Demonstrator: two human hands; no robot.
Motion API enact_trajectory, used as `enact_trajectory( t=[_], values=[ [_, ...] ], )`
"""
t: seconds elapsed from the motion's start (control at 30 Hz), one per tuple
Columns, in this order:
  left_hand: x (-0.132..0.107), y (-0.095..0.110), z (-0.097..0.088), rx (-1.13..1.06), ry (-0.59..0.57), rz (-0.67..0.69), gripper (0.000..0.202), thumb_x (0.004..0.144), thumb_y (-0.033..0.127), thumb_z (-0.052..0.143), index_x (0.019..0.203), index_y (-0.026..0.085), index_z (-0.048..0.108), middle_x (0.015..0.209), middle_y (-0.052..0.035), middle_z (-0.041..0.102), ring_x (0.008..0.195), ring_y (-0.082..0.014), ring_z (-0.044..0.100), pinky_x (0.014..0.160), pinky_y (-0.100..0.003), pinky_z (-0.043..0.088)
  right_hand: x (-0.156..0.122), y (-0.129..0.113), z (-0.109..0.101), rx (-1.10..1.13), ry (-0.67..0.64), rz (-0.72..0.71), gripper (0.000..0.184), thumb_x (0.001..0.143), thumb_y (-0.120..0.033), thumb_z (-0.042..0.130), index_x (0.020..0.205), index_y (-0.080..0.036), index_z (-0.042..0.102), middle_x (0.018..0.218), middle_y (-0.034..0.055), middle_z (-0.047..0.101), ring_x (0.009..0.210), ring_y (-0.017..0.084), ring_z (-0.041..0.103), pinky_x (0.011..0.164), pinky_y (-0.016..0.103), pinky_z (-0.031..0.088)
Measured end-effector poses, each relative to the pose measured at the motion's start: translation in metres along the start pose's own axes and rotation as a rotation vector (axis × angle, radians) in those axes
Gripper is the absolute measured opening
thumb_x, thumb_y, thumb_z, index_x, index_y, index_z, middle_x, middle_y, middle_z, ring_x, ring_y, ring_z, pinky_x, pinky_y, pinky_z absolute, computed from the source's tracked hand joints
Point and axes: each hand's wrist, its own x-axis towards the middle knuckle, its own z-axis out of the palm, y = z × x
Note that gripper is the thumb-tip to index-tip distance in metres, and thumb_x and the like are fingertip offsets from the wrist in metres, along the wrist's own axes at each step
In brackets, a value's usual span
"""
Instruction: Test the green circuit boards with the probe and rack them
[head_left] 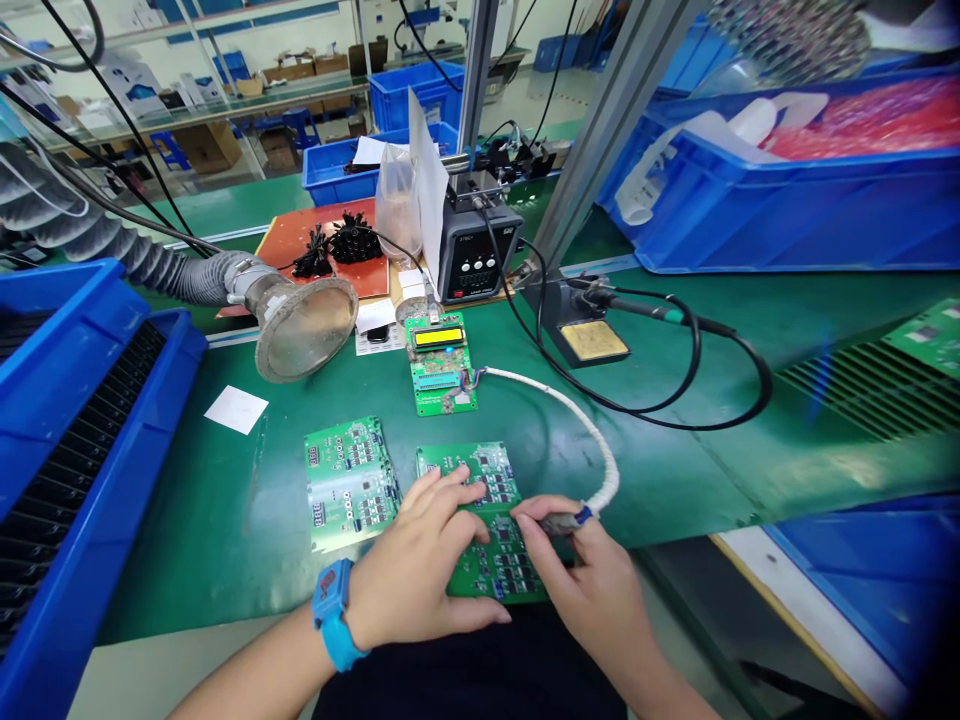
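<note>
A green circuit board panel point(493, 470) lies on the bench in front of me, dotted with dark chips and small parts. My left hand point(427, 560) rests across it, fingers spread and lying on the board, covering much of its left side. In my right hand point(585, 570) is a grey probe point(561, 522), pinched between thumb and fingers over the panel's right edge. Its tip is hidden by my fingers. From it a white sleeved cable point(592, 430) curves back to a tester board point(441, 395) with a lit yellow display. A second circuit board panel point(352, 490) lies to the left.
A soldering station point(480, 245) stands behind, with its iron point(645, 306) in a holder at right. A fume extraction hood point(307, 330) and blue bins point(150, 400) sit at left. A large blue bin point(787, 210) holds red bags. A white paper point(236, 409) lies left.
</note>
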Motion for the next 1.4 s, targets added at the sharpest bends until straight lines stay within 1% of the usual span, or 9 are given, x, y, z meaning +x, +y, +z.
enact_trajectory(
  t=[0.13, 0.23, 0.37, 0.53, 0.7, 0.83, 0.93, 1.13, 1.4],
  values=[
    [0.000, -0.001, -0.002, -0.006, -0.009, -0.001, 0.054, 0.069, 0.044, 0.081, 0.106, 0.019, 0.051, 0.139, -0.0172, 0.047, 0.139, -0.0333, 0.030, 0.114, -0.059, 0.019, 0.000, 0.001, -0.001, 0.054, -0.026, 0.014, 0.003, 0.089, -0.024, 0.055, 0.090, -0.023, 0.058, 0.083, 0.0018, 0.068, 0.078, 0.018, 0.066, 0.072, 0.025, 0.051],
    [0.001, -0.001, -0.004, 0.004, -0.025, 0.002, 0.063, 0.069, 0.043, 0.081, 0.116, 0.016, 0.048, 0.149, -0.0223, 0.031, 0.141, -0.0342, 0.024, 0.113, -0.059, 0.019, -0.002, 0.001, -0.003, 0.096, -0.045, 0.046, 0.006, 0.090, -0.026, 0.054, 0.091, -0.023, 0.059, 0.085, 0.0021, 0.068, 0.080, 0.018, 0.065, 0.074, 0.026, 0.051],
    [0.001, -0.001, -0.005, 0.025, -0.032, 0.003, 0.100, 0.068, 0.042, 0.082, 0.144, 0.015, 0.022, 0.155, -0.0253, 0.004, 0.143, -0.0363, 0.008, 0.112, -0.059, 0.022, -0.004, 0.002, -0.002, 0.137, -0.057, 0.088, 0.009, 0.091, -0.028, 0.053, 0.091, -0.023, 0.060, 0.086, 0.0030, 0.068, 0.082, 0.018, 0.065, 0.075, 0.027, 0.051],
    [0.002, -0.001, -0.004, 0.079, -0.050, -0.016, 0.120, 0.064, 0.044, 0.084, 0.150, 0.015, 0.005, 0.154, -0.0263, 0.001, 0.142, -0.0373, 0.008, 0.112, -0.057, 0.024, -0.006, 0.004, 0.000, 0.142, -0.050, 0.090, 0.007, 0.092, -0.028, 0.053, 0.093, -0.023, 0.059, 0.088, 0.0035, 0.067, 0.084, 0.019, 0.064, 0.075, 0.027, 0.050],
    [0.007, 0.002, -0.010, 0.185, -0.105, -0.025, 0.117, 0.061, 0.051, 0.085, 0.146, 0.007, 0.019, 0.152, -0.0291, 0.016, 0.141, -0.0383, 0.015, 0.111, -0.055, 0.028, -0.005, 0.004, 0.000, 0.124, -0.051, 0.084, 0.006, 0.092, -0.027, 0.053, 0.093, -0.024, 0.058, 0.088, 0.0025, 0.067, 0.083, 0.018, 0.064, 0.076, 0.027, 0.050],
    [0.011, 0.004, -0.015, 0.257, -0.108, -0.044, 0.114, 0.054, 0.062, 0.083, 0.138, 0.000, 0.036, 0.148, -0.0317, 0.026, 0.140, -0.0450, 0.010, 0.109, -0.064, 0.025, -0.005, 0.002, 0.001, 0.106, -0.040, 0.070, 0.006, 0.091, -0.026, 0.054, 0.092, -0.024, 0.058, 0.087, 0.0017, 0.067, 0.082, 0.018, 0.064, 0.076, 0.026, 0.050],
    [0.012, 0.003, -0.016, 0.261, -0.090, -0.055, 0.115, 0.052, 0.068, 0.080, 0.135, 0.000, 0.040, 0.148, -0.0341, 0.022, 0.139, -0.0487, 0.005, 0.106, -0.069, 0.024, -0.004, 0.001, 0.001, 0.094, -0.035, 0.063, 0.006, 0.091, -0.026, 0.054, 0.093, -0.024, 0.059, 0.087, 0.0015, 0.067, 0.082, 0.018, 0.064, 0.076, 0.026, 0.050],
    [0.015, 0.003, -0.019, 0.259, -0.105, -0.067, 0.115, 0.051, 0.077, 0.074, 0.133, 0.002, 0.043, 0.149, -0.0375, 0.011, 0.138, -0.0493, 0.009, 0.106, -0.067, 0.025, -0.004, 0.000, 0.000, 0.072, -0.030, 0.055, 0.006, 0.091, -0.026, 0.053, 0.092, -0.023, 0.058, 0.086, 0.0013, 0.068, 0.081, 0.017, 0.065, 0.075, 0.024, 0.049],
    [0.014, 0.002, -0.017, 0.267, -0.068, -0.100, 0.115, 0.050, 0.083, 0.067, 0.134, 0.008, 0.044, 0.152, -0.0311, 0.013, 0.141, -0.0431, 0.010, 0.111, -0.059, 0.022, -0.002, -0.001, 0.000, 0.060, -0.014, 0.027, 0.005, 0.091, -0.025, 0.053, 0.091, -0.024, 0.058, 0.084, -0.0012, 0.067, 0.079, 0.014, 0.064, 0.073, 0.020, 0.049]
  ],
)
